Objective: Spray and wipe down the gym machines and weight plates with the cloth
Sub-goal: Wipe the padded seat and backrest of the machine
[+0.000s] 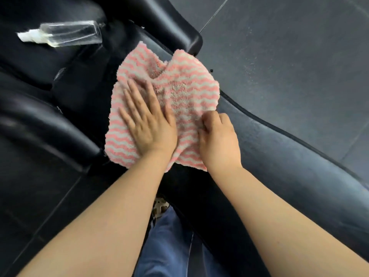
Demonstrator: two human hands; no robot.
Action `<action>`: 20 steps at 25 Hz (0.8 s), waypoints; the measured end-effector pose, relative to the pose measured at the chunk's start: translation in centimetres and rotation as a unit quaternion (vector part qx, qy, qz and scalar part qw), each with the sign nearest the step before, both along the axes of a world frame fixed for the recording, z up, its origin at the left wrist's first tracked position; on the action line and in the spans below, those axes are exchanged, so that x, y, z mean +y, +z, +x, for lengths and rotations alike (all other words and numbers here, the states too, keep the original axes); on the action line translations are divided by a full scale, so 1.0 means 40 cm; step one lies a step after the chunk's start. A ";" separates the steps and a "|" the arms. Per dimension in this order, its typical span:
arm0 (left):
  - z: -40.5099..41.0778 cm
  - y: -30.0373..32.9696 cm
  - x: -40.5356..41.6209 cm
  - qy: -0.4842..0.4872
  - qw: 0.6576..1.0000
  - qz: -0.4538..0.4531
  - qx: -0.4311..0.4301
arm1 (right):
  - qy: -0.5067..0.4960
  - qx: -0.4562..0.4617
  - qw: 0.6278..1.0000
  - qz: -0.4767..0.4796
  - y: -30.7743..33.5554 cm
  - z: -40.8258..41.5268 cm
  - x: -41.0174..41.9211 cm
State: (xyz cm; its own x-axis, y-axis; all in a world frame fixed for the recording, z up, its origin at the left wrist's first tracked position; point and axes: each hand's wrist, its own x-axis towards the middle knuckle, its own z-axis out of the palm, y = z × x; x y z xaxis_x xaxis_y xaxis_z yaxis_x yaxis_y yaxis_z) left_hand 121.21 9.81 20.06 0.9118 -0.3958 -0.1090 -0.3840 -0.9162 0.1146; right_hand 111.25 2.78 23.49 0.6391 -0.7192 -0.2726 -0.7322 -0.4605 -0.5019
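Looks mid-wipe on this one padded bench: left hand fingers spread flat on the pink striped cloth, right hand fingers pinching a fold beside them, spray bottle parked well beyond the fingertips, so I'd guess other machines and plates remain.

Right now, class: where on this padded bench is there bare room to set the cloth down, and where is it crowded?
Free: the long black pad right of the cloth, bordered by the grey floor. Crowded: the far left, where the spray bottle lies, and the middle, where left hand and right hand work the cloth.
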 end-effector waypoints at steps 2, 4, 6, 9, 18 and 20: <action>-0.089 -0.011 -0.003 -0.003 1.000 -0.007 0.015 | -0.022 -0.033 0.999 0.019 0.012 -0.038 -0.013; -0.182 -0.019 -0.015 0.029 0.999 -0.021 0.030 | -0.061 -0.026 0.998 -0.015 0.014 -0.093 -0.042; -0.284 -0.012 -0.036 0.066 0.995 -0.039 0.063 | -0.107 0.006 0.994 -0.028 0.004 -0.154 -0.066; -0.404 0.019 -0.042 0.075 0.989 -0.062 0.113 | -0.160 0.045 0.984 -0.060 -0.004 -0.218 -0.085; -0.238 -0.028 -0.023 -0.371 0.927 0.029 0.040 | -0.002 0.031 0.997 -0.064 -0.069 -0.157 0.006; -0.191 -0.029 -0.029 -0.389 0.919 0.041 0.049 | -0.001 0.070 0.995 -0.069 -0.080 -0.122 -0.001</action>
